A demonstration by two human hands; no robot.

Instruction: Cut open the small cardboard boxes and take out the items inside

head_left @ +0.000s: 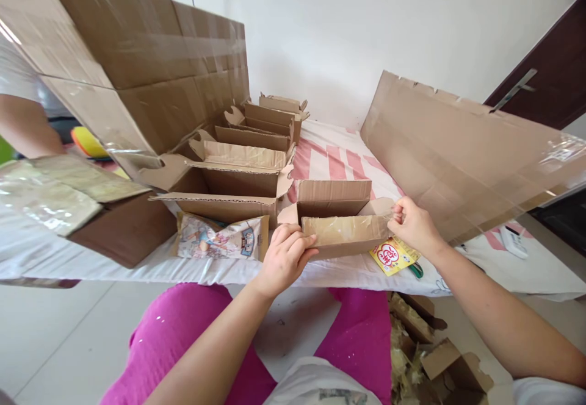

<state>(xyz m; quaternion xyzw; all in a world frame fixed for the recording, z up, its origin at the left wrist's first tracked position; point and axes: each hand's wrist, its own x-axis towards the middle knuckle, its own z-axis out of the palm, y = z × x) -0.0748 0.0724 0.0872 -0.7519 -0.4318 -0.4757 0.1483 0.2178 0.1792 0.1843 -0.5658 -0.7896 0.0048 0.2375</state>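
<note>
A small open cardboard box (348, 247) stands near the table's front edge, its flaps raised and tape stuck along the front one. My left hand (286, 255) grips its front left corner, fingers over the flap's edge. At the right end, my right hand (414, 225) is closed in a pinch at the flap's corner; whether tape is also between the fingertips, I cannot tell. Left of the box lies a printed plastic packet (222, 237). A yellow card (392, 257) with red print lies partly beneath the right hand and box.
Several open cardboard boxes (240, 182) form a row running back toward the wall. Large taped cartons (160, 109) stack on the left; a tall cardboard panel (458, 149) leans at right. Another person's arm (27, 127) shows far left. Torn cardboard (451, 362) lies on the floor.
</note>
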